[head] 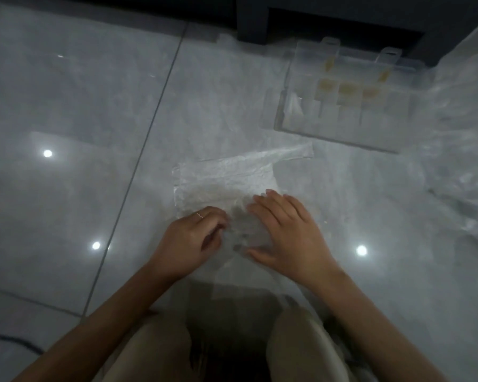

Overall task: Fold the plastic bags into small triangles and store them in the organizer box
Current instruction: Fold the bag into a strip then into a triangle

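Note:
A thin, clear plastic bag point(226, 177) lies flat on the grey tiled floor in front of my knees, one handle strip reaching up to the right. My left hand point(191, 238) has its fingers curled and pinches the bag's near part. My right hand point(284, 230) lies flat with straight fingers, pressing the bag down beside the left. The clear organizer box point(345, 106) stands open at the upper right, with yellowish folded pieces in some compartments.
A heap of loose clear plastic bags point(458, 150) spreads along the right side. Dark furniture point(342, 15) stands behind the box. A dark cable point(11, 340) crosses the floor at the lower left. My knees point(301, 348) are at the bottom.

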Demonstrator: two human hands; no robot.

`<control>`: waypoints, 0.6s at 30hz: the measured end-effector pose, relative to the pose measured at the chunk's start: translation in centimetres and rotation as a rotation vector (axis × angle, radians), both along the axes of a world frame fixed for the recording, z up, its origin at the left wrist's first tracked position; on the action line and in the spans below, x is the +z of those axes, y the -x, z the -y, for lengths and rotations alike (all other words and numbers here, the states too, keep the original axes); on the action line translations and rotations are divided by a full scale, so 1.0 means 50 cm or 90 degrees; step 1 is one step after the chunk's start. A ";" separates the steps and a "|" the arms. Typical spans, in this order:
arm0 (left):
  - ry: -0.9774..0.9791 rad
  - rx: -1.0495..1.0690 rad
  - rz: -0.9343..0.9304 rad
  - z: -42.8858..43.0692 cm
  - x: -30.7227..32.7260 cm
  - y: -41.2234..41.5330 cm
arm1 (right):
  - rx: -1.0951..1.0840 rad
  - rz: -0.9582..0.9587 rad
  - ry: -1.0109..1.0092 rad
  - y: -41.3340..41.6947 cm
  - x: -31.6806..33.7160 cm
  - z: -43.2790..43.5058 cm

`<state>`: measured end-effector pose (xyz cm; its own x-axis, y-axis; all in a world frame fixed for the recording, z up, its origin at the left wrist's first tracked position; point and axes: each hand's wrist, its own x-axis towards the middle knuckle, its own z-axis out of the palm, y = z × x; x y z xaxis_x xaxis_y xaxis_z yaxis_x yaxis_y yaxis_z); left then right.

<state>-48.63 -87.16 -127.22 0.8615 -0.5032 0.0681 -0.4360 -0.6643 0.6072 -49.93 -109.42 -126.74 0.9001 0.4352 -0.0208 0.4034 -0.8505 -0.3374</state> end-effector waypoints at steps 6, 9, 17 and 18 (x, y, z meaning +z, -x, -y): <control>-0.026 -0.011 -0.130 -0.013 0.029 -0.004 | -0.088 0.067 -0.038 -0.002 -0.006 -0.003; -0.116 -0.032 -0.126 -0.019 0.034 -0.006 | -0.098 -0.017 -0.075 -0.010 0.012 0.014; 0.117 0.225 -0.212 -0.036 0.037 -0.026 | -0.201 -0.250 -0.106 -0.068 0.046 0.056; 0.131 0.267 -0.213 -0.035 0.036 -0.032 | -0.212 -0.250 -0.100 -0.079 0.048 0.058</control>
